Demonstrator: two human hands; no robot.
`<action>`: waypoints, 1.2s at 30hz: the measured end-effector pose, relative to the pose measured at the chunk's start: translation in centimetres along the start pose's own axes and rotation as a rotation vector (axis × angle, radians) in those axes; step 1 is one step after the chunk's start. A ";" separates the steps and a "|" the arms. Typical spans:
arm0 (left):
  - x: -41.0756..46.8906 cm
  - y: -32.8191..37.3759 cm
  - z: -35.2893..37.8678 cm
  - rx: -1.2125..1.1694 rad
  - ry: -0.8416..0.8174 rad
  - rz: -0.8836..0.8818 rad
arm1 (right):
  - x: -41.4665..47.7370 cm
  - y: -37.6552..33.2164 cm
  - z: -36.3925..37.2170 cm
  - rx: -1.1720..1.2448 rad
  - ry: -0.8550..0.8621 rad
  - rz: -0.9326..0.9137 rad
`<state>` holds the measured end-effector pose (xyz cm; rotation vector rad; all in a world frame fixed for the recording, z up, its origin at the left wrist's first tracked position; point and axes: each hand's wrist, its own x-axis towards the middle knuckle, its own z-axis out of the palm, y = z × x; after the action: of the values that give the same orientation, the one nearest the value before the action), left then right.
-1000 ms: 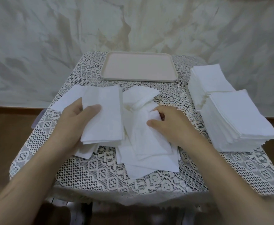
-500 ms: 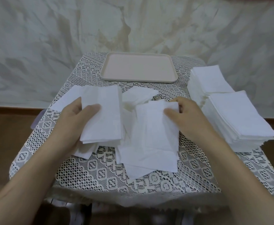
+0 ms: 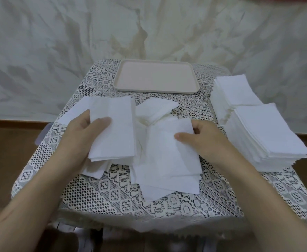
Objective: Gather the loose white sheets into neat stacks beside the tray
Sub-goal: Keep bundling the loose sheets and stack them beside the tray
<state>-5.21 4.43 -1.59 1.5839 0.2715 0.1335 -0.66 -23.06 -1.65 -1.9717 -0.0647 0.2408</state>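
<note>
- Since half a second earlier, the right hand (image 3: 203,140) had carried its single thin white paper sheet (image 3: 167,142) slightly lower and leftwards, towards the other hand's bundle. The left hand (image 3: 81,135) had stayed where it was.
- Head view: the pale pink rectangular plastic tray (image 3: 156,77) lay bare at the far side of the white lace tablecloth (image 3: 103,193).
- In front of the tray, towards its left end, the left hand gripped a squared bundle of white sheets (image 3: 114,128), thumb (image 3: 101,120) on top and fingers hidden beneath.
- Directly in front of the tray, the right hand pinched the single sheet at its right edge. Its thumb (image 3: 180,138) pressed on the upper face while the curled fingers (image 3: 196,127) wrapped the edge.
- That sheet hung just above the loose heap of white sheets (image 3: 167,180), which was still unsorted in front of the tray.
- To the tray's right stood the far stack of white sheets (image 3: 234,91) and, closer to the person, the tall near stack of white sheets (image 3: 269,135).
- Risk, as I judged it: held by one edge only, the limp sheet could fold or sag and land askew on the bundle.
- It might also have dragged heap sheets along if it brushed them.
- The near stack looked ragged-edged, so a careless right forearm could have toppled it.
</note>
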 end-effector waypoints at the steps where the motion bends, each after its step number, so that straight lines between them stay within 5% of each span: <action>1: 0.0 0.0 0.0 0.001 -0.001 0.002 | 0.1 -0.1 0.0 0.010 0.029 0.005; 11: -0.1 -0.1 -0.2 0.022 -0.001 0.005 | 0.1 -0.5 2.0 -0.488 0.006 0.019; 17: -0.3 0.1 0.0 0.015 -0.018 -0.005 | -0.1 -0.7 -0.2 0.049 0.014 -0.011; 23: -0.7 0.2 1.1 -0.058 -0.030 -0.043 | 0.1 0.0 -0.7 -0.052 -0.035 0.062; 30: -1.6 0.9 2.2 -0.142 -0.064 -0.014 | -1.3 -2.7 -0.2 0.591 -0.025 -0.039; 36: -1.7 0.0 4.1 -0.164 -0.078 -0.052 | -1.7 -3.4 2.2 0.307 0.150 -0.131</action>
<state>-5.78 0.06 -1.63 1.4152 0.2343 0.0519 -2.57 -19.91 0.87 -1.6669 -0.0564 0.0146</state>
